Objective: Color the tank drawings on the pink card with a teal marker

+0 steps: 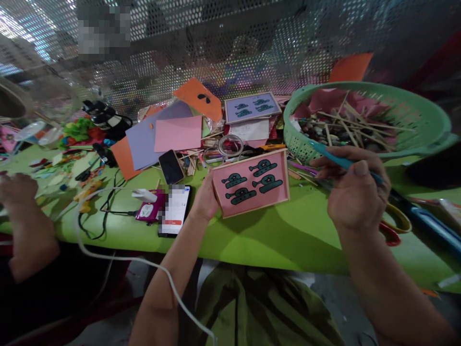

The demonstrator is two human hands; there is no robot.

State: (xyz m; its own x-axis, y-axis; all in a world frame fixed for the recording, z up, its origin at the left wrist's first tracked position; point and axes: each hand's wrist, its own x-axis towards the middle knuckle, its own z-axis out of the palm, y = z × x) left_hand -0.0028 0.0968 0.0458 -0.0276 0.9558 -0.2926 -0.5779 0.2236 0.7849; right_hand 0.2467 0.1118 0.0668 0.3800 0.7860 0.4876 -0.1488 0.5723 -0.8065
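Note:
My left hand (206, 199) grips the left edge of a pink card (248, 204) framed with thin wooden strips. Several dark green tank shapes are on the card, which is tilted up toward me above the table. In my right hand (355, 197) is a blue pen-like stick (336, 158), its tip pointing up and left toward the green basket's side. The stick and the card are apart. Behind the card lies a similar framed lilac card (252, 108) with green tank shapes.
A green basket (298, 120) with wooden sticks and stones stands at the back right. Scissors (392, 230) lie beside my right wrist. Two phones, coloured paper (178, 133) and a white cable (122, 258) are to the left. A co-worker's hand (18, 187) rests at far left.

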